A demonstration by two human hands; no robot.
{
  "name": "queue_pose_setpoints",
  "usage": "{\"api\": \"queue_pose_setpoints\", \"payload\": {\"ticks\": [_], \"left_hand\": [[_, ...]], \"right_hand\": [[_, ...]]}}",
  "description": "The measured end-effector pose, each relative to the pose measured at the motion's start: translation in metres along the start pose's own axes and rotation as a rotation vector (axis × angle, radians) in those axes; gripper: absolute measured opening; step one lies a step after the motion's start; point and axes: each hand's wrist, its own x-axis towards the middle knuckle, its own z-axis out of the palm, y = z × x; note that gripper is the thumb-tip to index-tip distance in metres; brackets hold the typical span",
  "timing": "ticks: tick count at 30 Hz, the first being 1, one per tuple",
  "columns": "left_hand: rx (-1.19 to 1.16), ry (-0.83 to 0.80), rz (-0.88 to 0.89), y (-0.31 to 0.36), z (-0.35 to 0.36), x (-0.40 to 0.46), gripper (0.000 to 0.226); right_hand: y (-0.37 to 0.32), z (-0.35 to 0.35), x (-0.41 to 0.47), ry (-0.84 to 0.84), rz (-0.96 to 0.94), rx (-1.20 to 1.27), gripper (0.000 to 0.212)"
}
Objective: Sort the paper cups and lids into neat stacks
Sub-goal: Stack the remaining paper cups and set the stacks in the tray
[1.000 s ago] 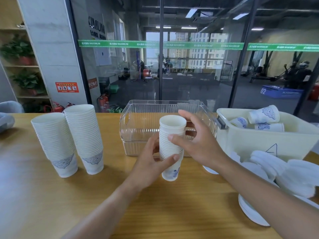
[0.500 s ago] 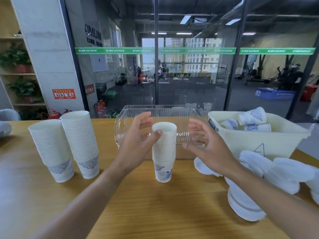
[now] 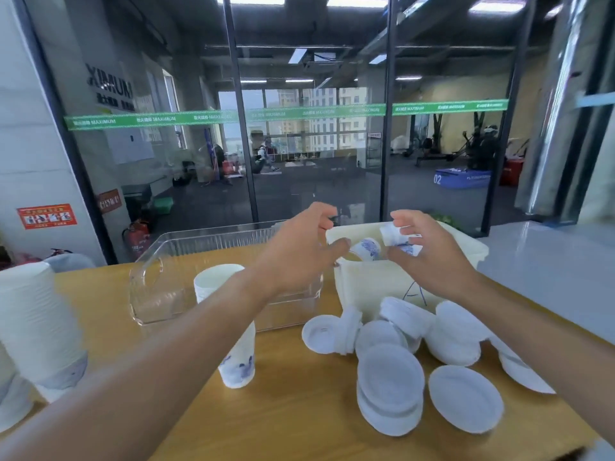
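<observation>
Fingers on both hands have left the short cup stack (image 3: 233, 327) and gone over the cream bin (image 3: 366, 284). Half a second ago they were hovering spread beside that stack. Now the left hand (image 3: 299, 251) reaches loosely toward a loose cup (image 3: 366, 249) in the bin, holding nothing, while the right hand (image 3: 429, 257) pinches another cup (image 3: 394, 235). So that stack's done for now and more cups are coming. Lids (image 3: 392, 377) still sit jumbled in front of the bin.

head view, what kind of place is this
Probably a gym's front desk or lounge: past the glass partition stands exercise equipment and a numbered blue platform. Both hands reach over a wooden table towards the bin of paper cups.
</observation>
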Motion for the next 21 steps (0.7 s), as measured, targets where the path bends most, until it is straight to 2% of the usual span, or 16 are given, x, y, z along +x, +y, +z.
{"api": "queue_pose_setpoints", "payload": {"ticks": [5,13,17,21], "left_hand": [[0.132,-0.177,-0.012,0.0,0.042,0.043,0.061],[0.255,-0.267,-0.049,-0.017,0.077,0.098,0.053],[0.403,-0.356,-0.064,-0.019,0.09,0.12,0.055],[0.555,-0.397,-0.069,-0.021,0.103,0.135,0.055]], "right_hand": [[0.042,-0.018,0.027,-0.024,0.077,-0.162,0.056],[0.089,-0.022,0.074,-0.051,0.24,-0.311,0.069],[0.095,-0.031,0.102,-0.17,0.314,-0.335,0.053],[0.096,-0.038,0.127,-0.257,0.31,-0.267,0.076]]}}
